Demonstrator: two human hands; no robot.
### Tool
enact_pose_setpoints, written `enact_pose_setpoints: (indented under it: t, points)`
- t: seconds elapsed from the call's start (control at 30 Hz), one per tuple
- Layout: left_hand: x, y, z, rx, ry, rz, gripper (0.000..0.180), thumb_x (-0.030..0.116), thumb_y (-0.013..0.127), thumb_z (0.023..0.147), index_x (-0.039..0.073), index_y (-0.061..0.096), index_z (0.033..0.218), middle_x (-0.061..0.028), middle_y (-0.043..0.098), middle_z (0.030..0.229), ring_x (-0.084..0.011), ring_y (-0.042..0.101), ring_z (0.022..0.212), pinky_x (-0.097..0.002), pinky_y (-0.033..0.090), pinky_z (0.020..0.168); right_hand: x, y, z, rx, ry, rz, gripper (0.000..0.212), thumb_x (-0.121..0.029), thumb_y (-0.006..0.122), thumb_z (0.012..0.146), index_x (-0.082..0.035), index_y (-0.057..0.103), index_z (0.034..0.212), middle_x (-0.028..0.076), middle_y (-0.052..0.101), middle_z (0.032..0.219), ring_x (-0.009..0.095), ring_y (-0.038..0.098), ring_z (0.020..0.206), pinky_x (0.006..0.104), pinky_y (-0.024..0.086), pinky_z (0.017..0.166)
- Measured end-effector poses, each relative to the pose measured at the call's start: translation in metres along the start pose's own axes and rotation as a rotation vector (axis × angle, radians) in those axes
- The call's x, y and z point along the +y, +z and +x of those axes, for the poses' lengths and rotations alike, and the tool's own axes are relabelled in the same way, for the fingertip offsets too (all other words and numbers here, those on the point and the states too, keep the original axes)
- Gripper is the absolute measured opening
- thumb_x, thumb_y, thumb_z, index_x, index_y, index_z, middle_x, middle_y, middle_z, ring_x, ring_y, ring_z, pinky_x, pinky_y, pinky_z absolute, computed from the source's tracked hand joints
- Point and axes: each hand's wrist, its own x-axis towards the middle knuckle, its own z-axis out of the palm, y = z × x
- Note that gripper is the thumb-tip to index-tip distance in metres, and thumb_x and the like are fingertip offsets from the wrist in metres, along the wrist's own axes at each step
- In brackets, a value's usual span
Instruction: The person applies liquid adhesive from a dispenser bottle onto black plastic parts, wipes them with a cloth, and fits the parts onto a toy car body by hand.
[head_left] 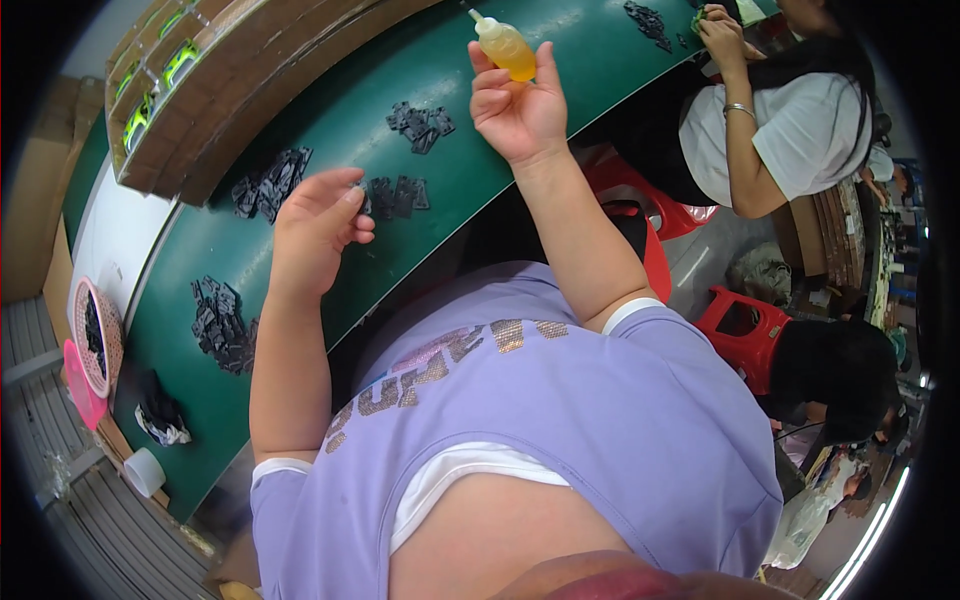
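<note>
- Left hand [318, 232], one, at 10 o'clock: thumb and forefinger are standing narrow; whether they are pinching anything, we are failing to tell.
- Right hand [520, 108], one, at 12 o'clock: its fingers and thumb are closing round a bottle, palm upward.
- Squeeze bottle [506, 50], one, at 12 o'clock, in that hand above the green table [590, 65]; amber contents, nozzle pointing towards 11 o'clock. We are judging it light, soft-walled, hardly fragile, slippery if wetted; we are favouring a hold round the body, clear of the nozzle.
- Row of black pieces [404, 196], at 11 o'clock, just beside the left hand: we are counting three or four, overlapping. We are judging them light, thin and stiff, best taken by the edges.
- Loose heaps of similar pieces, four: we are finding one at 11 o'clock [422, 128], one at 9 [222, 328], one at 10 [272, 184], one farthest, at 1 [649, 26]; individual pieces are overlapping beyond counting.
</note>
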Motion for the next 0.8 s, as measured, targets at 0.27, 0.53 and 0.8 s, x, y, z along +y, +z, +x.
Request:
enact_pose_setpoints:
  t: [0.27,0.53,0.8]
  points:
    - [0.004,0.003,0.003,-0.018,0.007,0.073,0.030,0.003,0.063,0.084,-0.005,0.054,0.112,-0.0083,0.060,0.083,-0.0164,0.064,0.071,-0.0252,0.055,0.064,0.020,0.007,-0.029,-0.136,0.034,-0.097,0.028,-0.017,0.066,0.086,-0.004,0.058,0.109,0.012,0.061,0.104,0.012,0.055,0.073,0.0226,0.048,0.058]
    - [-0.003,0.005,-0.001,0.023,-0.008,0.190,0.029,0.004,0.064,0.083,-0.004,0.055,0.109,-0.0074,0.062,0.084,-0.0143,0.065,0.071,-0.0222,0.054,0.063,0.048,0.013,-0.034,-0.196,0.018,-0.338,0.044,-0.028,0.058,0.091,-0.007,0.045,0.127,0.016,0.055,0.118,0.010,0.048,0.070,0.0221,0.039,0.058]
    - [-0.002,0.009,-0.002,0.023,-0.001,0.191,0.026,0.003,0.064,0.082,-0.005,0.056,0.106,-0.0082,0.062,0.082,-0.0146,0.066,0.070,-0.0230,0.055,0.062,0.055,-0.001,-0.026,-0.159,-0.110,-0.602,0.043,-0.023,0.059,0.090,-0.004,0.045,0.126,0.021,0.055,0.119,0.015,0.053,0.064,0.0239,0.043,0.055]
